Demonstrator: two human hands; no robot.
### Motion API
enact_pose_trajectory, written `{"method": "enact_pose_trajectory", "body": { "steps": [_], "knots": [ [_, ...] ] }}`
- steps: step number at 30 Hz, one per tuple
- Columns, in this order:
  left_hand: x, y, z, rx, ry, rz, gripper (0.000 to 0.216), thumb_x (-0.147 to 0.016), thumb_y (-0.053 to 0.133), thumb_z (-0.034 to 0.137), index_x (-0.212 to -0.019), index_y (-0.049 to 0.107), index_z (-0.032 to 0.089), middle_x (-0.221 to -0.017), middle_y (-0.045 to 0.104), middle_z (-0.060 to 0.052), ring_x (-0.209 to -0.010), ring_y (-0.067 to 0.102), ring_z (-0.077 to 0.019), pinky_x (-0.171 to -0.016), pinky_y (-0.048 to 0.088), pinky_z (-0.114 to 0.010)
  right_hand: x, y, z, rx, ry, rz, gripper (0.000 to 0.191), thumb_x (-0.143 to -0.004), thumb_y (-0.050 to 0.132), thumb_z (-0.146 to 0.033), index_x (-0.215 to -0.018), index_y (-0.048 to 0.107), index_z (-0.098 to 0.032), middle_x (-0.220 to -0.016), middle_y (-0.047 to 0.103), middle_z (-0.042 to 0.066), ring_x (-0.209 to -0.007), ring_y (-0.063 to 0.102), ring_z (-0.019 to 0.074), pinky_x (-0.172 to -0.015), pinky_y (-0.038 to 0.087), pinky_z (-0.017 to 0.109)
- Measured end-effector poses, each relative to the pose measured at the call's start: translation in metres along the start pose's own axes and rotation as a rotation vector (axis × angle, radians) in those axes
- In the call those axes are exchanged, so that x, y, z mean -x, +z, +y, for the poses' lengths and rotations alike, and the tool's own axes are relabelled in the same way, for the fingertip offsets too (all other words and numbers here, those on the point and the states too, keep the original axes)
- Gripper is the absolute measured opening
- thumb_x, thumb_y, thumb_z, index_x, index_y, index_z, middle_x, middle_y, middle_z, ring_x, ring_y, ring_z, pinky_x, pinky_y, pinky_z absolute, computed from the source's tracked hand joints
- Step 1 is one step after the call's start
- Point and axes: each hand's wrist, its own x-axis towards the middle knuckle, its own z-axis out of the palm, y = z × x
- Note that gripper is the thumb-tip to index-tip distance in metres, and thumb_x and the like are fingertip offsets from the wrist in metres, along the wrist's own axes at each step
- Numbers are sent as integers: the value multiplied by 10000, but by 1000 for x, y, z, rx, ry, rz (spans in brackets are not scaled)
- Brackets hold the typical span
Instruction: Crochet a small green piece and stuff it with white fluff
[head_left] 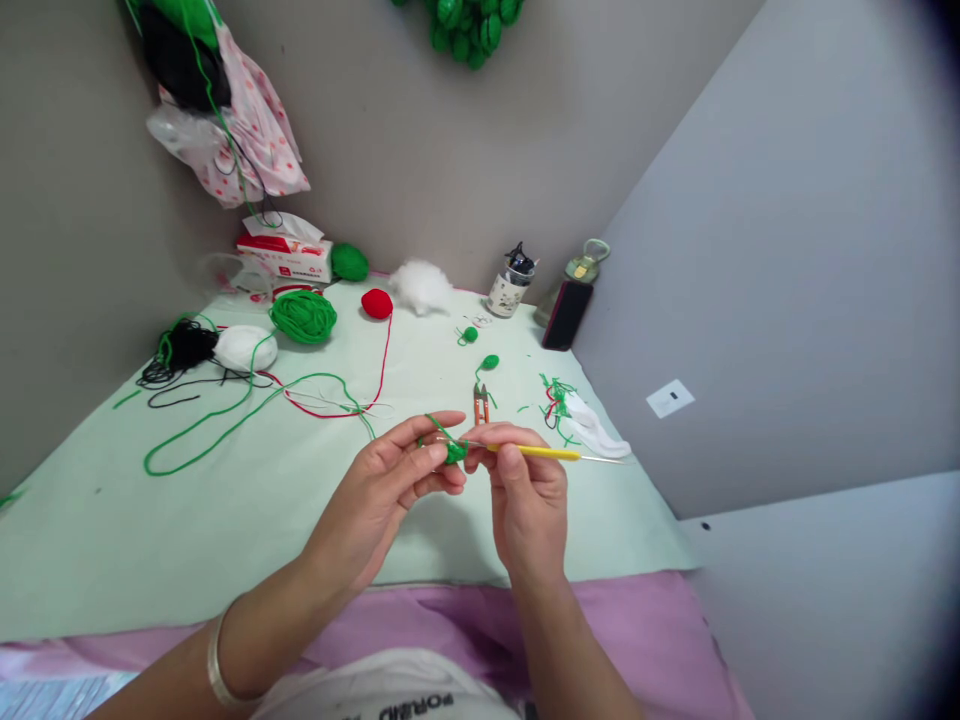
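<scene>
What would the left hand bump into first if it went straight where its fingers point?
Probably the right hand, just past the small green yarn piece the left hand holds, though depth is hard to judge.

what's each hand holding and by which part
The right hand holds the hook by its yellow handle; the left hand pinches the small green yarn piece at its left side.
</scene>
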Motion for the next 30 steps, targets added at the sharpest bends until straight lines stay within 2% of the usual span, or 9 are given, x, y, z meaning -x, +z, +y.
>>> {"method": "enact_pose_trajectory", "body": {
  "steps": [6,10,15,19,22,25,28,30],
  "knots": [
    [-1,0,1,-18,5,19,210,-916,724,260,-1109,801,225,-843,625,10,-722,624,-100,-759,527,-236,-3,4,-4,-102,40,36,176,-997,631,-333,-930,769,-245,-874,754,11,-673,653,104,-669,553,250],
    [0,1,2,-35,19,53,197,-916,720,270,-1087,807,225,-859,614,14,-701,597,-90,-744,508,-231,-1,2,-6,-25,-1,13,195,-1024,582,-322,-948,744,-244,-884,753,16,-730,679,125,-687,557,268],
    [3,1,1,-146,96,90,197,-935,706,294,-1108,796,264,-800,601,31,-732,597,-101,-787,486,-232,6,2,-11,252,-196,14,219,-1038,529,-210,-1028,742,-259,-949,756,20,-775,695,139,-739,575,304],
    [4,-3,-3,-241,173,92,210,-944,712,314,-1144,777,307,-806,598,44,-771,614,-104,-826,480,-235,9,2,-17,441,-387,-57,268,-1020,495,-111,-1109,708,-247,-983,757,47,-878,714,179,-778,596,349],
    [3,-3,-7,-261,218,86,220,-931,734,306,-1147,777,320,-811,609,46,-792,624,-106,-830,494,-234,10,2,-15,576,-501,-105,303,-1001,485,-67,-1166,679,-231,-993,751,68,-930,721,195,-774,607,356],
    [3,-1,-8,-217,240,104,292,-875,799,266,-1162,778,320,-826,628,45,-809,619,-103,-802,509,-213,13,3,-7,841,-659,-101,337,-975,538,-60,-1216,683,-245,-1038,744,83,-949,717,200,-773,612,347],
    [3,2,-6,-81,139,100,437,-838,835,246,-1261,742,300,-861,656,33,-791,622,-101,-773,532,-211,16,3,2,1000,-746,-65,421,-949,603,-76,-1284,684,-317,-1122,731,81,-1014,713,220,-784,613,352],
    [2,1,-2,23,-4,59,456,-840,830,250,-1286,733,248,-834,659,20,-728,620,-95,-723,545,-213,17,3,3,914,-692,-62,430,-959,593,-87,-1299,679,-337,-1133,729,77,-1027,708,225,-796,608,369]
  ]
}}
